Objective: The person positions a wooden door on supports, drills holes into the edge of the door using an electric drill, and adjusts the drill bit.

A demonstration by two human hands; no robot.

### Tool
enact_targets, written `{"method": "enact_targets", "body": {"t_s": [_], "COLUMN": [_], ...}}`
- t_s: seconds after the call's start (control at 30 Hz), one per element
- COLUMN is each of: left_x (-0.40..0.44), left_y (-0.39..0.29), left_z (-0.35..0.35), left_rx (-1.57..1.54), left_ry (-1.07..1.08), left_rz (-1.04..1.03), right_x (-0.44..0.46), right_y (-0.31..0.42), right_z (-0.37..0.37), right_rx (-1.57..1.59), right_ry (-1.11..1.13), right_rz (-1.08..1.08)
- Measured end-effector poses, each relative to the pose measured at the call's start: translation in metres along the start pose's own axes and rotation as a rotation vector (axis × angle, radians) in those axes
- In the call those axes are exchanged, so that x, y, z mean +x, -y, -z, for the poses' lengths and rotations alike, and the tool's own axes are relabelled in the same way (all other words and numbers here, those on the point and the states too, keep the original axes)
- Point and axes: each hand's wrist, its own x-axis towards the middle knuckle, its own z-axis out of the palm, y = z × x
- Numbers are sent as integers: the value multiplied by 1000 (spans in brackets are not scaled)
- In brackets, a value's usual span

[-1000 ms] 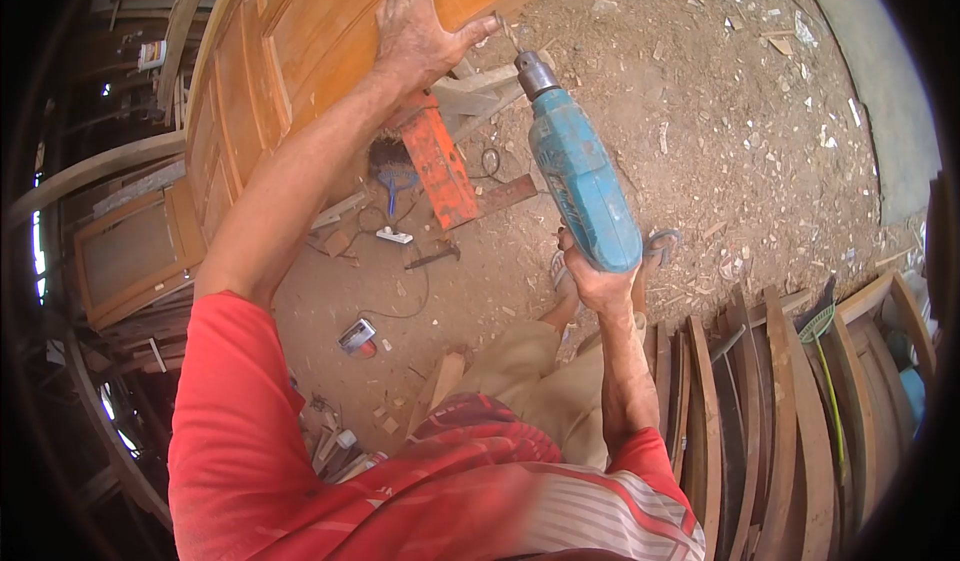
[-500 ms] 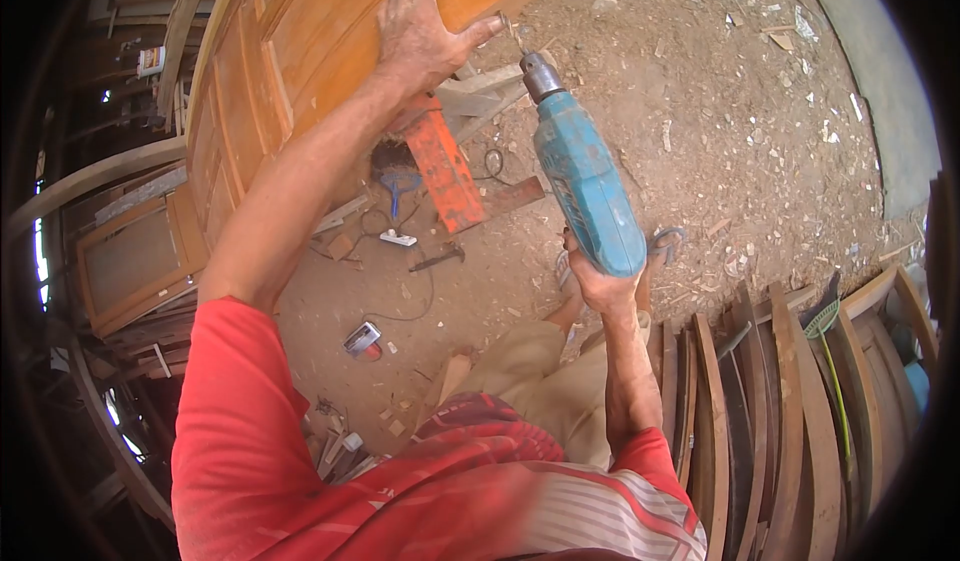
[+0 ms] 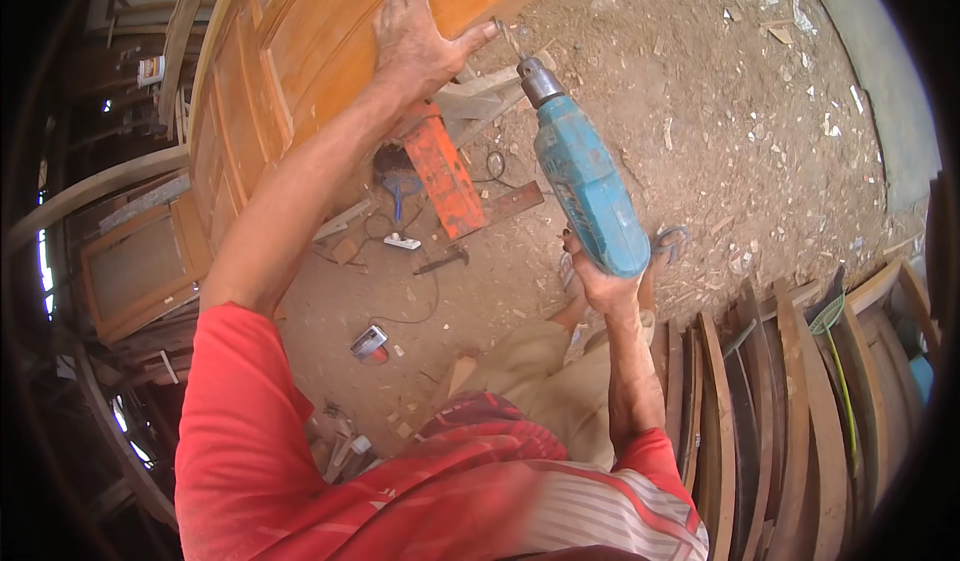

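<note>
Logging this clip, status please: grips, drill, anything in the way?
Right grip closed on blue drill. Left grip spread on wooden door. Left thumb near drill bit.

A dirt floor [image 3: 700, 191] littered with pale scraps [image 3: 829, 127] spans the centre and upper right, bordered by a grey surface [image 3: 885, 81]. Wooden boards [image 3: 796, 411] crowd the lower right; daylight [image 3: 45, 266] breaks through the dark left edge.

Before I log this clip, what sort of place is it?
Most likely a woodworking shop: the left hand rests on a panelled wooden door, the right hand holds a drill, and a row of boards lines the lower right.
</note>
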Motion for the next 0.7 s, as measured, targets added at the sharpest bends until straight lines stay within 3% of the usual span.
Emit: {"method": "enact_targets", "body": {"t_s": [0.2,0.3,0.37,0.43,0.5,0.57,0.7], "left_x": [1,8,4,6,9,12,10], "left_y": [25,43,50,43,59,63,41], "left_z": [17,16,13,10,0,-9,2], "left_rx": [-118,-270,-390,-560,-551,-564,-462], "left_ry": [62,42,-12,-109,-140,-190,-176], "left_rz": [-89,-143,-114,107,84,57,240], "right_x": [-1,3,0,0,1,7,-5], "right_y": [24,21,3,-12,-21,-27,-50], "right_z": [-5,2,3,2,3,13,28], "right_rx": [111,-10,-173,-188,-141,-421,-480], "right_ry": [-56,84,163,188,192,251,277], "right_rz": [-178,-139,4,93,114,357,286]}}
